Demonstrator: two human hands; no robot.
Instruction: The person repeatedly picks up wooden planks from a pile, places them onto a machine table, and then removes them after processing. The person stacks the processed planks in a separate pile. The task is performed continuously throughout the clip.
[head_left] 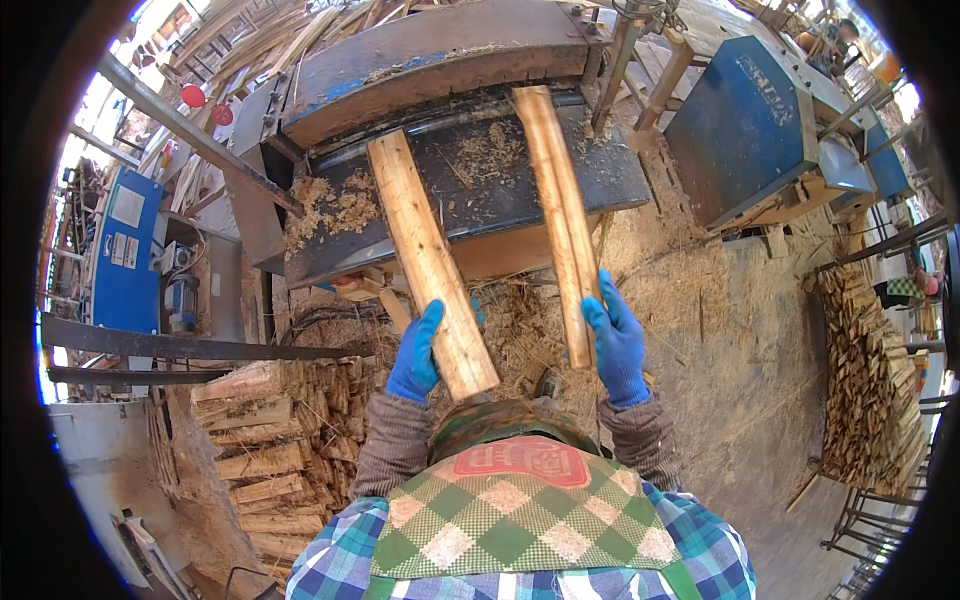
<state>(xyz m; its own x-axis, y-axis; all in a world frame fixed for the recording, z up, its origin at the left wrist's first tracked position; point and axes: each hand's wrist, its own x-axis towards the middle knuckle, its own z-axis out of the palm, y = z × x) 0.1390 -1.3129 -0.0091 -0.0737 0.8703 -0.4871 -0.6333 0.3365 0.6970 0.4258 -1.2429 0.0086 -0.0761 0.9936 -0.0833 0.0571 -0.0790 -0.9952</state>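
Both my hands wear blue gloves. My left hand [418, 358] grips the left wooden board [428, 255] near its close end, with the thumb side along its left edge and blue fingertips showing past its right edge. The board is pale, flat and knotty. My right hand [617, 342] is at the right edge of a second, narrower board [560, 215], near its close end; the fingers beneath are partly hidden. The far ends of both boards lie on the dark bed of a woodworking machine [465, 190], and the close ends reach out over its front edge toward me.
Wood shavings [340, 210] litter the machine bed. A stack of cut wood [270, 450] stands at the lower left, another wood stack [870, 380] at the far right. A blue machine cabinet [745, 130] stands to the right, and a metal bar [190, 130] slants across the upper left.
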